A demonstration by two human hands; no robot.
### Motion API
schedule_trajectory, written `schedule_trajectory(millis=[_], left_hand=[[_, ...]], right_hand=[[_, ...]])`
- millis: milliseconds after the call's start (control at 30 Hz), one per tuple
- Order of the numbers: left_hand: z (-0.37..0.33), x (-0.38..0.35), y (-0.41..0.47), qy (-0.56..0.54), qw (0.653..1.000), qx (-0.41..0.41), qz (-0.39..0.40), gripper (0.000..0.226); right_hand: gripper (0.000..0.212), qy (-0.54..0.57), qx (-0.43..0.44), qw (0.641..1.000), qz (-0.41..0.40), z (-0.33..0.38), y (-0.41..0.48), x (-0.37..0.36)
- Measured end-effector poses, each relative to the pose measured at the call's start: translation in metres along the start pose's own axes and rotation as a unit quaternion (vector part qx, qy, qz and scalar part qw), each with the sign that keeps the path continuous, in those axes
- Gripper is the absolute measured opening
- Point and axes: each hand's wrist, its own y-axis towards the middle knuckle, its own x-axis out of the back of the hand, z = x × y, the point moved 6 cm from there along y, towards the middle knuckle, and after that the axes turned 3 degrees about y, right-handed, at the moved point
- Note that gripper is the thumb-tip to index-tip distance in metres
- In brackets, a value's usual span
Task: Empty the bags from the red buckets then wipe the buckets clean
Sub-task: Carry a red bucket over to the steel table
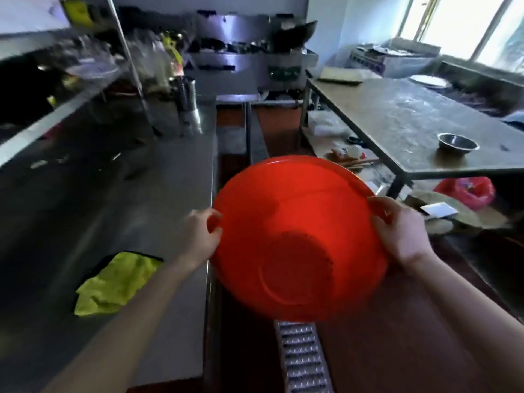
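Note:
A wide red bucket (297,234) is held up in the aisle, tipped so that its ribbed underside faces me and its mouth points away. My left hand (200,236) grips its left rim with the fingers curled over the edge. My right hand (399,231) grips the right rim the same way. The inside of the bucket is hidden. A yellow-green cloth (113,283) lies crumpled on the steel counter (158,211) to my left, a short way from my left forearm. A red plastic bag (467,191) sits low under the right-hand table.
A steel work table (397,120) with a small metal bowl (458,143) stands at the right, with clutter beneath it. A metal floor drain grate (302,358) runs along the red floor below the bucket. Stoves and a wok fill the far end.

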Motion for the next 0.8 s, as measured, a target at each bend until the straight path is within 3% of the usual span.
schedule_trajectory(millis=[133, 400, 567, 800], left_hand=[[0.012, 0.038, 0.060, 0.042, 0.997, 0.026, -0.066, 0.025], [0.067, 0.101, 0.112, 0.111, 0.964, 0.147, -0.191, 0.022], [0.095, 0.131, 0.113, 0.138, 0.921, 0.234, -0.280, 0.023], [0.144, 0.157, 0.112, 0.152, 0.858, 0.341, -0.354, 0.022]], right_hand=[[0.036, 0.022, 0.081, 0.996, 0.004, 0.051, 0.100, -0.031], [0.033, 0.124, 0.220, 0.961, 0.117, 0.154, 0.248, -0.155], [0.031, 0.171, 0.312, 0.917, 0.180, 0.232, 0.298, -0.232], [0.035, 0.171, 0.333, 0.884, 0.280, 0.325, 0.324, -0.345]])
